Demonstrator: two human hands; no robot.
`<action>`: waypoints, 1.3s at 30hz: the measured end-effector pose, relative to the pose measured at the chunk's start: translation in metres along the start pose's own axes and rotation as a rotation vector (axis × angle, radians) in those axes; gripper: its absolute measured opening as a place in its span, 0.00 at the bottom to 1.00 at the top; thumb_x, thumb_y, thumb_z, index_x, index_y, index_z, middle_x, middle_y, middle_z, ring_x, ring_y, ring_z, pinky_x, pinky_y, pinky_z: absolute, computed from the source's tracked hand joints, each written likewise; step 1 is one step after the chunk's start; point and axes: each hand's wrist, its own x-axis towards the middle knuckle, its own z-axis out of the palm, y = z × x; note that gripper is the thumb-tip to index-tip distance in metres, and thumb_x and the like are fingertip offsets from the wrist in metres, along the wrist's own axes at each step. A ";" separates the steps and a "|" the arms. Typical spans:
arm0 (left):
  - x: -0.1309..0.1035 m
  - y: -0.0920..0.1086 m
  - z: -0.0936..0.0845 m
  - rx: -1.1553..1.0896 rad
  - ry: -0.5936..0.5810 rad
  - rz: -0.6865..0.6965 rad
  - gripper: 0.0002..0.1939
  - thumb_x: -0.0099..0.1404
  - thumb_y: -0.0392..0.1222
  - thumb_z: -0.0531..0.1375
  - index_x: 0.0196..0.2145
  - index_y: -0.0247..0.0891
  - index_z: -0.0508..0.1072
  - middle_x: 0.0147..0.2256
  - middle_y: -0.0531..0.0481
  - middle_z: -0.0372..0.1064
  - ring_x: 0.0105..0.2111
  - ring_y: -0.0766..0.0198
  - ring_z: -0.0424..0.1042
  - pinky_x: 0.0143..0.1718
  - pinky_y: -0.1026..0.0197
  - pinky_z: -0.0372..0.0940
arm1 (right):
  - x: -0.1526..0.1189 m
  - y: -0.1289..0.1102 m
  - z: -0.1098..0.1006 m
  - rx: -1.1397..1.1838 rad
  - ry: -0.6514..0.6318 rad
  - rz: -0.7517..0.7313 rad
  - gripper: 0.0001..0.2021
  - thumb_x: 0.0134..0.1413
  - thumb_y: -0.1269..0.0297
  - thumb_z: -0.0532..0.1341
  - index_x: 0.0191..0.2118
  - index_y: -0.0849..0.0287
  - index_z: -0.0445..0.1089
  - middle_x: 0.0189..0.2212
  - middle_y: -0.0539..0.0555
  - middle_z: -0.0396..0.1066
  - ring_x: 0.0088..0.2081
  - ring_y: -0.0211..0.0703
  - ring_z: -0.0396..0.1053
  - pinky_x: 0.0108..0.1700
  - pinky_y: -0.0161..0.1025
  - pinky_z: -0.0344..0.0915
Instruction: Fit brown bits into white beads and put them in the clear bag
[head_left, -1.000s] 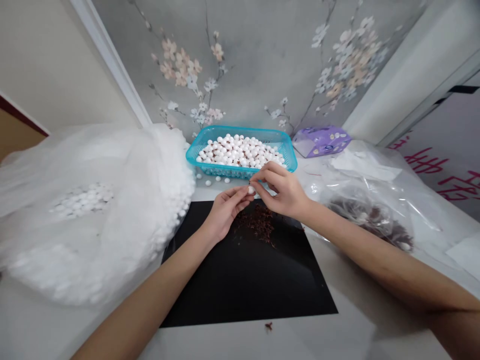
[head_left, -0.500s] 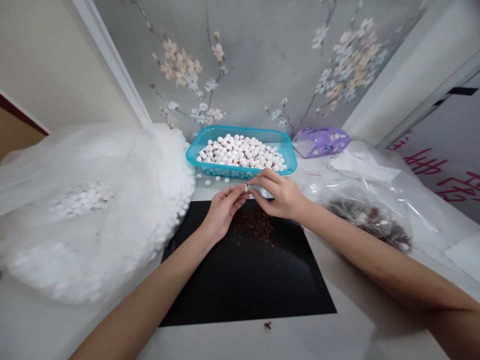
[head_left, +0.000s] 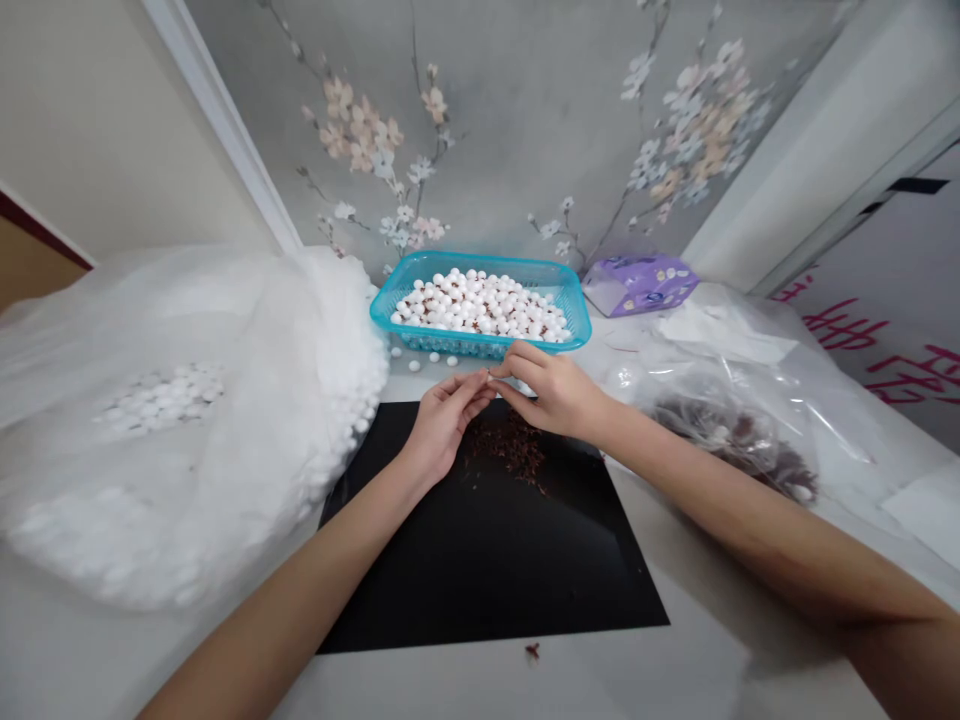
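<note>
My left hand [head_left: 444,420] is closed in a pinch on a small white ball [head_left: 489,378], mostly covered by the fingertips. Against it press the thumb and forefinger of my right hand [head_left: 551,388]; whatever they pinch is too small to make out. Both hands meet over the far edge of a black mat [head_left: 487,560]. Small dark brown pieces [head_left: 517,450] lie scattered on the mat just below the hands. Behind them stands a blue basket [head_left: 581,318] full of white balls with brown bits among them.
A large translucent bag of white balls [head_left: 300,400] fills the left side. Several loose balls [head_left: 433,357] lie before the basket. At the right are a purple packet [head_left: 643,285] and a clear bag with brown pieces [head_left: 739,440]. One brown piece [head_left: 532,651] lies below the mat.
The fingertips of my right hand have closed in against those of my left hand, and the small white ball shows less. The view has shifted very slightly.
</note>
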 end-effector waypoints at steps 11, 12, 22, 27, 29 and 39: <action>0.003 0.000 -0.001 0.030 0.009 -0.008 0.06 0.50 0.41 0.66 0.25 0.35 0.76 0.25 0.54 0.72 0.27 0.72 0.70 0.37 0.68 0.64 | 0.008 0.003 -0.010 0.177 -0.070 0.086 0.04 0.56 0.66 0.54 0.34 0.60 0.64 0.31 0.53 0.63 0.32 0.39 0.63 0.31 0.33 0.58; 0.003 -0.001 -0.001 0.040 0.018 -0.004 0.07 0.50 0.42 0.66 0.25 0.35 0.76 0.25 0.54 0.72 0.27 0.73 0.69 0.36 0.68 0.64 | 0.009 0.004 -0.011 0.199 -0.049 0.113 0.05 0.55 0.65 0.56 0.35 0.60 0.64 0.31 0.53 0.63 0.31 0.38 0.63 0.30 0.33 0.58; 0.001 0.001 0.003 0.032 0.037 -0.015 0.10 0.50 0.46 0.66 0.23 0.35 0.74 0.23 0.55 0.70 0.25 0.73 0.69 0.32 0.70 0.63 | 0.010 0.007 -0.014 0.269 0.004 0.158 0.08 0.50 0.63 0.61 0.36 0.61 0.67 0.29 0.51 0.62 0.29 0.36 0.60 0.28 0.32 0.57; 0.001 0.001 0.004 0.038 0.035 -0.030 0.11 0.51 0.46 0.65 0.24 0.35 0.74 0.24 0.54 0.71 0.26 0.73 0.69 0.33 0.70 0.63 | 0.010 0.005 -0.013 0.273 -0.007 0.132 0.06 0.53 0.63 0.59 0.36 0.60 0.67 0.30 0.51 0.63 0.25 0.34 0.58 0.27 0.32 0.57; 0.002 0.002 0.004 0.028 0.052 -0.049 0.11 0.52 0.47 0.64 0.26 0.35 0.75 0.25 0.52 0.72 0.27 0.72 0.70 0.33 0.69 0.63 | 0.010 0.006 -0.015 0.254 0.011 0.139 0.06 0.54 0.63 0.58 0.36 0.59 0.67 0.31 0.51 0.64 0.24 0.33 0.57 0.27 0.33 0.57; 0.002 0.006 0.002 -0.022 0.047 -0.111 0.12 0.59 0.46 0.59 0.34 0.34 0.76 0.28 0.49 0.74 0.29 0.70 0.72 0.34 0.70 0.65 | 0.011 0.035 -0.035 -0.098 0.244 0.394 0.08 0.49 0.67 0.59 0.37 0.61 0.66 0.32 0.56 0.64 0.27 0.41 0.62 0.29 0.39 0.58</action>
